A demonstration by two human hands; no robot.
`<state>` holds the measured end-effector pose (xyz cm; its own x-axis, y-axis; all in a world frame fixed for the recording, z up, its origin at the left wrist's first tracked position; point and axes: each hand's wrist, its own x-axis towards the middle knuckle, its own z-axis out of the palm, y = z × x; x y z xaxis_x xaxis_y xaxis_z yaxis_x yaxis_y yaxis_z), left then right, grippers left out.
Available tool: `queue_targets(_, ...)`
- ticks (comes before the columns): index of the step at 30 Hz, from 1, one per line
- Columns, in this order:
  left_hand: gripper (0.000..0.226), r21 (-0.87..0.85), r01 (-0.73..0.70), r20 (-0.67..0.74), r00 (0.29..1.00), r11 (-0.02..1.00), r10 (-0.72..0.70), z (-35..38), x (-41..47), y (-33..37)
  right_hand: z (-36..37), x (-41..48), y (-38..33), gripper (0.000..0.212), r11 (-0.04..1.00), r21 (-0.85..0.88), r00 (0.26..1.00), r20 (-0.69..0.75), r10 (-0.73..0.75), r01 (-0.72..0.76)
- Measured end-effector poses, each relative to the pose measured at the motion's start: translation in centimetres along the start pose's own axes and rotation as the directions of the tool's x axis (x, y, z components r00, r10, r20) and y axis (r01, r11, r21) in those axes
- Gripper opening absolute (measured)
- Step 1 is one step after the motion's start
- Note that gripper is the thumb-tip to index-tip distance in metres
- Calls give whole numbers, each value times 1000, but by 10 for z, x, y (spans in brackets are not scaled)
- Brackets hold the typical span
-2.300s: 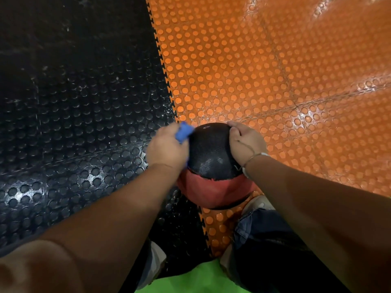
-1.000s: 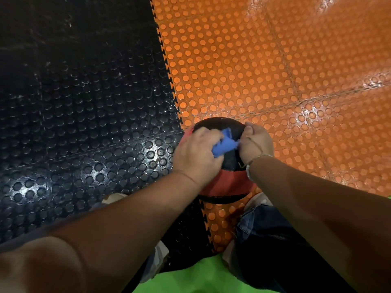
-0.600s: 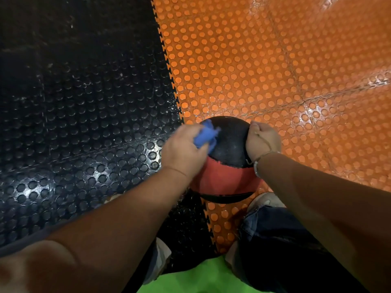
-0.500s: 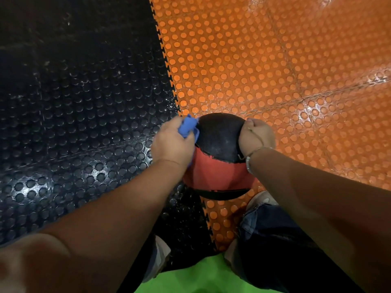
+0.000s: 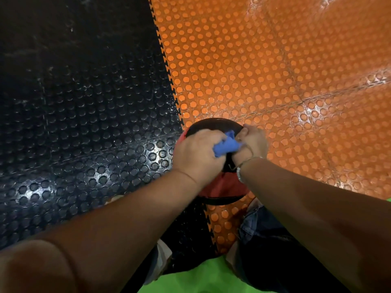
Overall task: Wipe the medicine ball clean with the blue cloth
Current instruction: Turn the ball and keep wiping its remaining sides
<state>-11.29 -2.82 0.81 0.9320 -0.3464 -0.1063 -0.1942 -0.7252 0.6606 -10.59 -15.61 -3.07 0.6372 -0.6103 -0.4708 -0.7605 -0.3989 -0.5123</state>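
Note:
A black and red medicine ball (image 5: 224, 185) sits on the floor right in front of me, on the seam between black and orange mats. My left hand (image 5: 196, 154) grips a bunched blue cloth (image 5: 226, 144) and presses it on the ball's top. My right hand (image 5: 251, 144) holds the ball's right side, its fingers curled over the far edge, touching the cloth. Much of the ball's upper half is hidden by both hands.
Black studded floor mat (image 5: 84, 115) lies on the left, orange studded mat (image 5: 264, 60) on the right, joined by a toothed seam. My knees in dark jeans (image 5: 266, 240) are just behind the ball. A bright green surface (image 5: 190, 280) shows at the bottom edge.
My left hand has swept the cloth from the ball's left side across its top toward my right hand. The right hand has kept its hold on the ball.

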Motion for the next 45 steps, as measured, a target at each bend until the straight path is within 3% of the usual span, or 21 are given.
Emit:
queue_targets(4,11,-19,334,-130,934,942,-334,-14,20,-29,1,5,-2,42,998,30,998,28,-57,57)
queue_targets(5,8,-40,351,-121,928,935,-354,-13,19,-30,1,6,-3,42,998,44,999,22,-47,46)
queue_targets(8,10,-87,114,15,993,990,-113,2,-7,-3,-1,1,0,40,994,113,1000,2,-3,3)
queue_targets(10,15,-95,40,45,998,995,-36,8,-20,5,-3,-1,1,37,952,297,996,61,64,-80)
queue_targets(12,6,-131,121,9,993,984,-121,7,-13,4,-16,-3,-2,32,840,499,976,134,171,-215)
queue_targets(14,6,-156,267,30,964,951,-265,4,-5,6,-31,-11,-3,42,774,547,944,252,211,-319)
queue_targets(16,25,-156,323,61,946,933,-318,1,1,12,-32,-30,-1,49,826,551,966,258,-35,-117)
queue_targets(18,58,-137,218,194,963,966,-190,-6,2,14,-25,-52,-4,45,860,486,925,234,-298,153)
queue_targets(20,102,-281,133,411,911,950,-5,-17,6,6,-18,-54,-7,59,886,414,907,258,-333,208)
queue_targets(21,118,-389,174,490,871,905,43,-25,8,1,-16,-50,-8,64,890,414,906,275,-323,191)
queue_targets(23,124,-573,321,551,832,754,64,-39,15,-9,-19,-44,-8,50,891,423,920,261,-291,162)
queue_targets(24,119,-605,341,514,858,720,25,-43,19,-14,-25,-42,-7,34,889,436,933,240,-268,143)
queue_targets(26,119,-449,288,405,909,846,-95,-42,29,-21,-36,-36,-2,20,876,479,953,240,-186,50)
queue_targets(28,123,-109,227,408,898,968,-165,-34,33,-24,-50,-27,0,29,871,488,959,267,-93,-51)
queue_targets(30,119,137,124,451,876,983,-173,-20,30,-26,-70,-12,-3,31,853,494,951,308,7,-166)
queue_targets(33,115,157,84,442,885,984,-146,-13,30,-25,-96,11,-5,38,835,491,930,363,61,-246)
queue_targets(36,107,115,102,480,865,988,-145,-19,36,-28,-98,19,-10,40,963,269,1000,-24,4,2)
queue_targets(38,111,156,89,477,865,984,-154,-22,38,-28,-91,11,-20,29,952,234,971,-184,-154,196)
queue_targets(40,120,194,107,443,877,975,-185,-20,39,-26,-78,-1,-28,40,912,188,931,-82,-355,364)
queue_targets(42,128,239,132,392,893,962,-220,-11,39,-25,-54,-16,-30,60,855,37,838,178,-515,517)
queue_targets(45,137,288,163,355,897,944,-263,-2,35,-28,-25,-14,-20,67,652,-309,714,426,-556,692)
